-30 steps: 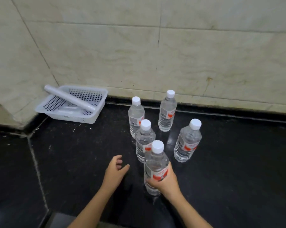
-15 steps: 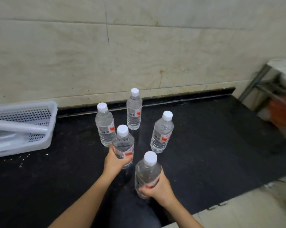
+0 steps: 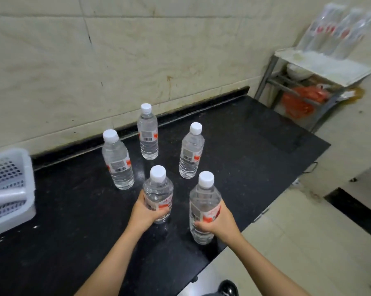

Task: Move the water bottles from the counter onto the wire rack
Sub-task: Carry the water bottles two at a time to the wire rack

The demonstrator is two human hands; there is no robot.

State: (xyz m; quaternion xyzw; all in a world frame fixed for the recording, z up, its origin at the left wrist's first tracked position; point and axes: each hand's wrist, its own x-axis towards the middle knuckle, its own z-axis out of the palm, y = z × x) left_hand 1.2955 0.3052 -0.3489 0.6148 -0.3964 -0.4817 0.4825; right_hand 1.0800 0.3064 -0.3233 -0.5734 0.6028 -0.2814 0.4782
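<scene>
Gripped left bottle (image 3: 158,190) with left hand (image 3: 144,214), fingers curled round its label; gripped right bottle (image 3: 203,201) likewise with right hand (image 3: 218,223). Kept both upright at the front of the counter (image 3: 73,221), with three more bottles (image 3: 118,161) (image 3: 148,135) (image 3: 191,154) behind and the rack (image 3: 321,67) well apart at right.

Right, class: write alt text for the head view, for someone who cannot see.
Left hand grips one clear white-capped plastic water bottle, right hand another, at a black counter; three more stand behind, metal rack at right.
</scene>
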